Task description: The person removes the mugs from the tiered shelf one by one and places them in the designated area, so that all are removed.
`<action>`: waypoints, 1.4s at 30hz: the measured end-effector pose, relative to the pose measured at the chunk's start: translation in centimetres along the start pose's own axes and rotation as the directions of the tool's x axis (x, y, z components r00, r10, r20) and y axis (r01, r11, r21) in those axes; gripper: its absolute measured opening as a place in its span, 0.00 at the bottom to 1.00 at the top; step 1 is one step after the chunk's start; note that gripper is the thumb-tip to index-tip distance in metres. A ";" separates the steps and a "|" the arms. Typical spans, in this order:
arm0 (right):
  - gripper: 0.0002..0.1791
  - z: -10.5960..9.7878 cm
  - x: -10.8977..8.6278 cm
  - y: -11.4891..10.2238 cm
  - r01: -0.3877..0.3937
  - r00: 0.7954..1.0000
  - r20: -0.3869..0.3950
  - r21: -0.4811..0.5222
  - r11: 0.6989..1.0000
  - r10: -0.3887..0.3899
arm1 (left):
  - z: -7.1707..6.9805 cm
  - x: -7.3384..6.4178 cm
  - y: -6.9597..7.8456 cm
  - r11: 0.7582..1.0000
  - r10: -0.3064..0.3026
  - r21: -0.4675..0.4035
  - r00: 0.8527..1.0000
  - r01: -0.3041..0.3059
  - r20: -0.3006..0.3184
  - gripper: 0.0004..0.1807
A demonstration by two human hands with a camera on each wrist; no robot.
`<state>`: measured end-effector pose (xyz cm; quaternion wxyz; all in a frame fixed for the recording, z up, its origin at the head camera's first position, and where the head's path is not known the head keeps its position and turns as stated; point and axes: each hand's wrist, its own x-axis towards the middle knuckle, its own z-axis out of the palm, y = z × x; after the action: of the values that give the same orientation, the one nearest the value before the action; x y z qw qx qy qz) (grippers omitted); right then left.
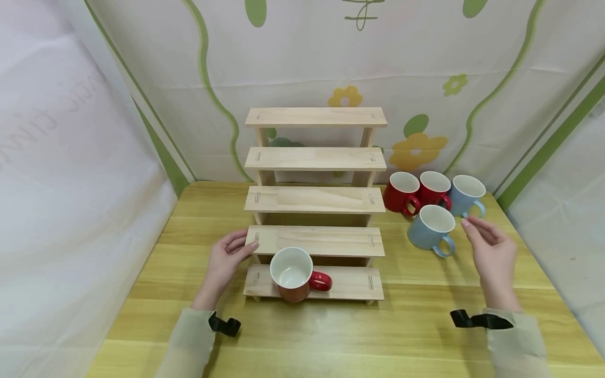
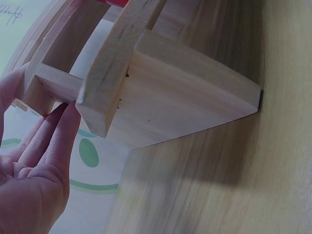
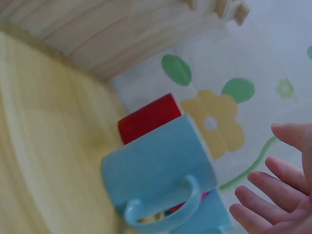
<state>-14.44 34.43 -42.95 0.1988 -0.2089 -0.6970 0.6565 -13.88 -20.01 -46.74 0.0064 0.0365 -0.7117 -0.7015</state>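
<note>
A wooden stepped display rack stands mid-table, its side panel showing in the left wrist view. With thumb on top and fingers tucked at the edge, my left hand grips the left end of its second-lowest step. On the lowest step sits a red mug, upright, handle to the right. My right hand is just right of the front light-blue mug, its fingers loosely bent and spread, holding nothing. In the right wrist view a gap separates it from that mug.
Behind the front blue mug stand two red mugs and another light-blue mug, close together by the back edge. A patterned cloth hangs behind the wooden table and at both sides.
</note>
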 end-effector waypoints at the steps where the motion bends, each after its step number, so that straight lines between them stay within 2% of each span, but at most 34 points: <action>1: 0.22 0.2 -0.1 -0.5 0.012 1.000 -0.007 -0.008 1.000 -0.012 | 0.0 0.0 0.0 1.000 0.000 0.001 1.000 0.000 0.000 0.27; 4: 0.23 0.8 -0.7 -2.0 0.070 0.997 -0.012 -0.017 0.997 -0.071 | 0.0 0.0 0.0 1.000 -0.003 0.004 1.000 0.003 0.000 0.26; 9: 0.22 1.9 -1.9 -4.3 0.162 0.986 0.047 0.016 0.987 -0.163 | 0.0 0.0 -0.1 1.000 -0.005 0.011 1.000 0.005 0.000 0.27; 15: 0.21 3.5 -3.5 -6.2 0.246 0.955 0.160 0.050 0.968 -0.251 | -0.1 -0.1 0.0 1.000 0.002 0.012 1.000 -0.002 0.006 0.27; 18: 0.21 4.3 -4.2 -6.7 0.290 0.931 0.223 0.025 0.957 -0.288 | 0.0 -0.1 0.1 1.000 -0.003 0.004 1.000 0.003 0.008 0.27; 21: 0.20 5.2 -5.1 -7.0 0.347 0.899 0.286 -0.004 0.938 -0.332 | 0.0 -0.1 0.2 1.000 -0.005 0.000 1.000 0.005 0.005 0.27; 25: 0.18 6.3 -6.3 -7.2 0.429 0.840 0.377 -0.019 0.903 -0.391 | 0.0 -0.1 0.0 1.000 0.002 0.008 1.000 -0.002 0.005 0.27; 29: 0.17 7.5 -7.5 -7.1 0.466 0.793 0.449 -0.008 0.885 -0.413 | -0.1 -0.1 -0.1 1.000 0.007 0.013 1.000 -0.007 0.006 0.27; 33: 0.15 8.6 -8.7 -6.8 0.462 0.754 0.515 0.027 0.887 -0.408 | 0.0 -0.1 0.0 1.000 0.004 0.012 1.000 -0.004 0.004 0.27; 38: 0.15 10.2 -10.1 -6.2 0.439 0.680 0.610 0.108 0.892 -0.408 | 0.0 -0.1 0.0 1.000 -0.008 0.007 1.000 0.008 -0.004 0.26; 40: 0.15 10.7 -10.6 -5.9 0.418 0.660 0.643 0.116 0.901 -0.389 | 0.0 0.0 0.1 1.000 -0.013 0.007 1.000 0.013 -0.004 0.26; 42: 0.15 11.2 -11.1 -5.6 0.388 0.649 0.674 0.106 0.915 -0.353 | 0.0 0.0 0.1 1.000 -0.014 0.015 1.000 0.014 -0.002 0.26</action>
<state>-11.55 18.72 -38.03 0.0546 0.1882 -0.7638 0.6150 -13.85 -20.03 -46.66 0.0018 0.0424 -0.7166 -0.6962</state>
